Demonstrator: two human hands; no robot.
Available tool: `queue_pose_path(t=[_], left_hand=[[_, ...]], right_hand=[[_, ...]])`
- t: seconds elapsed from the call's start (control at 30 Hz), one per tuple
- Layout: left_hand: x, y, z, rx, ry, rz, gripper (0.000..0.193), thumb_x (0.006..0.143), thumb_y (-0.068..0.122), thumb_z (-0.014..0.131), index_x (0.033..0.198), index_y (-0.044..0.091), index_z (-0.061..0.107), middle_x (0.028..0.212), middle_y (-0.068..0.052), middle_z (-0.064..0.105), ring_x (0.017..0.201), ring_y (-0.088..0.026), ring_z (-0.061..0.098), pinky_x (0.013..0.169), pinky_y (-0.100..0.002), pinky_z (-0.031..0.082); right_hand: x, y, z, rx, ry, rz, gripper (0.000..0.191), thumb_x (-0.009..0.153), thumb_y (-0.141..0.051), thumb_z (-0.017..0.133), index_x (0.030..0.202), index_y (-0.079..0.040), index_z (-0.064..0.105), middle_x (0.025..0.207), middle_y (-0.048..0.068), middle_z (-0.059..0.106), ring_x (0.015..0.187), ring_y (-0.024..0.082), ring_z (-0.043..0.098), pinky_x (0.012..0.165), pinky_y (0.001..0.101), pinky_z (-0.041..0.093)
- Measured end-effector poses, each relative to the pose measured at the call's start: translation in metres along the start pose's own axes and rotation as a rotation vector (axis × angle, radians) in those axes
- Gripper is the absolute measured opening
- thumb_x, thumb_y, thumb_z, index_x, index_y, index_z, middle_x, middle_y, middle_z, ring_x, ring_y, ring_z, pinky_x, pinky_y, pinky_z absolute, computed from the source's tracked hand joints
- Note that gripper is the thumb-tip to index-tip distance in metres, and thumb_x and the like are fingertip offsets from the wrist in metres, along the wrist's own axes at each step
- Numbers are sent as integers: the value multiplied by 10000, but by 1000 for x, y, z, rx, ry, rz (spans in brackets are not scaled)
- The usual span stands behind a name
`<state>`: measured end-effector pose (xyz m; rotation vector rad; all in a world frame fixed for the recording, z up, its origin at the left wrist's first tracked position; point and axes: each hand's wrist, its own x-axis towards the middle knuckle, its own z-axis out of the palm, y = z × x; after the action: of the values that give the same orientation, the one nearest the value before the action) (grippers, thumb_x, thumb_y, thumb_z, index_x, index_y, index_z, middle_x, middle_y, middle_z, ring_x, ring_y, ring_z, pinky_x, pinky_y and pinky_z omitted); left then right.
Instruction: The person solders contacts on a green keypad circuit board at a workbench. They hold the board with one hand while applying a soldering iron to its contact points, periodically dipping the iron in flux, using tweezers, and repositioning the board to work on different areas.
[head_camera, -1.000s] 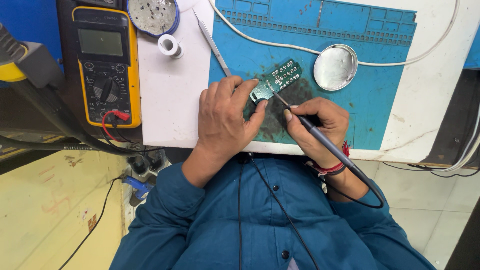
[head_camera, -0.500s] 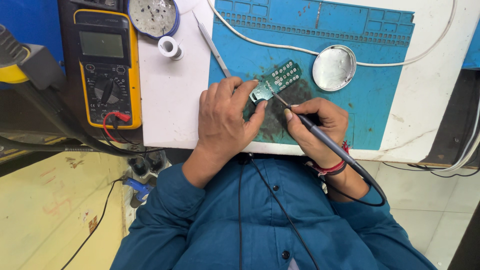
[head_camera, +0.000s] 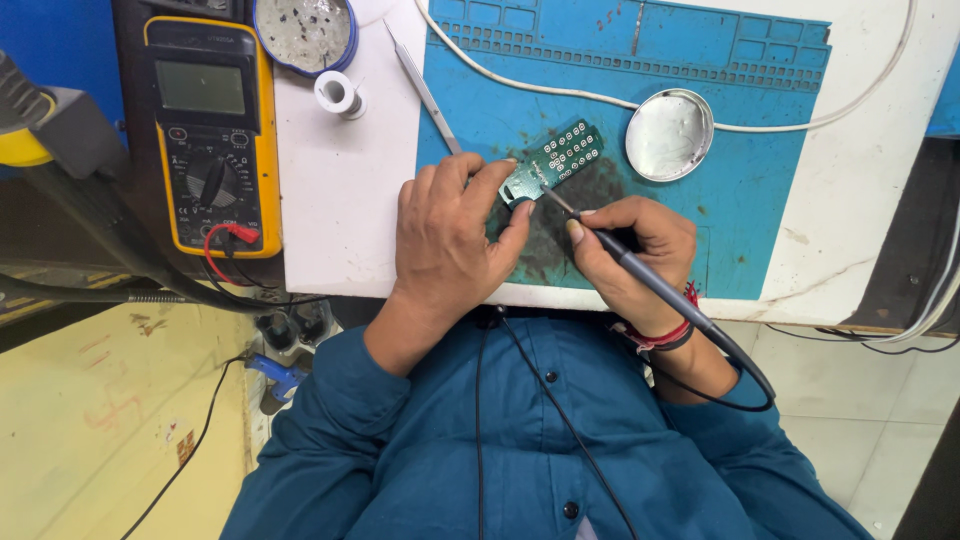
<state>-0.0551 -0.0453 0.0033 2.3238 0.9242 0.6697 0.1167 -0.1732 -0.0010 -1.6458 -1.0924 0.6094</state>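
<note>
At the near edge of the blue mat (head_camera: 760, 230), a small green circuit board (head_camera: 560, 160) is pinched at its near end by the left hand (head_camera: 450, 240). A soldering iron (head_camera: 640, 275), gripped pen-like by the right hand (head_camera: 630, 255), is touched to that same end. The board's long axis is angled up-right, away from both hands. Tweezers (head_camera: 425, 90) and a round tin (head_camera: 668, 134) are noted beyond.
</note>
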Motion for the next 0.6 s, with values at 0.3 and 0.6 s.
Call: queue_pose_path(t=[0.3,0.6], left_hand=[[-1,0,0,1,4,-3,386,891,254,803,1225,95,694,1137,-78,612,990,-263,577,837,-408,423],[-1,0,-1,2,4,-5,384,889,254,800,1222,96,695,1137,-80,614,994,-267,577,838,-412,425]], right_hand=[[-2,1,2,19,27,57,95,933,10,787,978,23,704,814,23,687,713,31,591,631,196,441],[-1,1,2,9,17,34,102,930,15,788,993,18,708,849,34,706,734,34,612,644,197,459]])
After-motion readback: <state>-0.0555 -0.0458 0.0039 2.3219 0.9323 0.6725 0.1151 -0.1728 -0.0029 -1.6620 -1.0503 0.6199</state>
